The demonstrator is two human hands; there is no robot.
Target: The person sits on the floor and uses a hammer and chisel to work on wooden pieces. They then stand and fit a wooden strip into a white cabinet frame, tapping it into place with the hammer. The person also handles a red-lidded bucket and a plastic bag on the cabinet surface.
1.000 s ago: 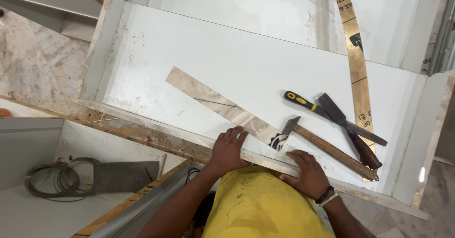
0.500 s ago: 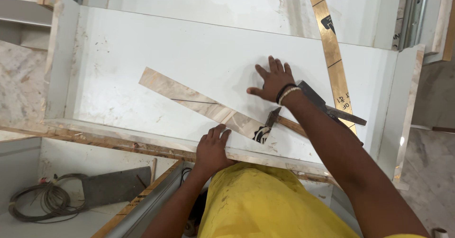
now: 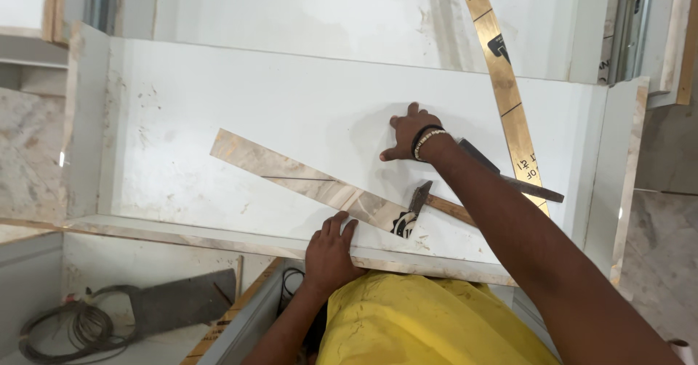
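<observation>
Right hand (image 3: 408, 134) leaves the front edge

It has reached across the white panel (image 3: 218, 110), now lying flat beyond the hammer (image 3: 436, 205).

A white panel (image 3: 240, 110) with raised side walls is seen spread beyond the hands, smudged and scuffed. Further out, past the right hand's fingertips, a second white surface (image 3: 305, 9) is lit brightly and evenly. Off to the right of the right arm, a metal rail (image 3: 631, 23) is stood upright, and grey stone flooring (image 3: 665, 263) is shown below it. Left of the left hand, pale marble (image 3: 29, 161) is glimpsed, and lower down a coil of wire (image 3: 69, 329) is laid in a white tray.
</observation>
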